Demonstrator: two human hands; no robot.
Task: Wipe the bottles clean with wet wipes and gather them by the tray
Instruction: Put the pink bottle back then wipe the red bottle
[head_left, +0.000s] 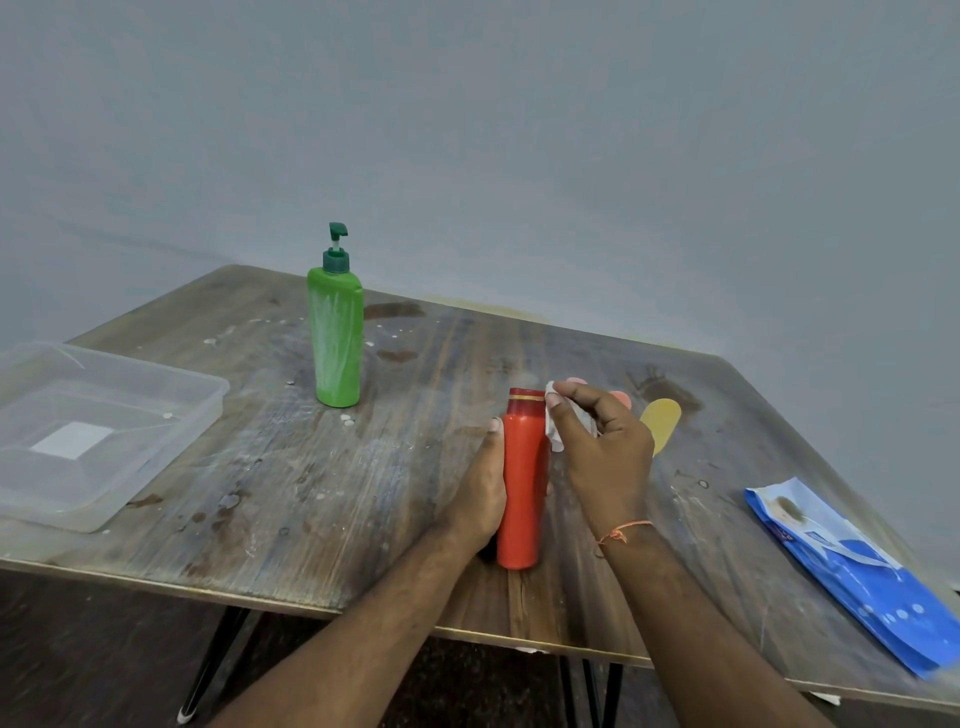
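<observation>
Two hands: both busy on one bottle at the near middle of the counter (322, 499).
Left hand (480, 499): wrapped round the left side of the red bottle (522, 483), thumb up along its shoulder, holding it upright on the counter.
Right hand (597, 447): fingers curled, pinching a small white wet wipe (554, 431) against the bottle's upper right side, just under the gold-ringed cap. An orange thread sits round that wrist.
Red bottle: standing, base on the wood, well apart from the tray.
Green pump bottle (335, 338): upright, far left of centre, white streaks down its front, nobody touching it; nearer the tray than the red one, but not touching it.
Tray (171, 441): clear plastic, at the left edge of the counter.
Yellow bottle (661, 423): lying flat just beyond the right hand, partly hidden by it; something pink peeks out beside it, too hidden to tell what.
Wipes pack (857, 571): blue, lying flat at the near right edge.
</observation>
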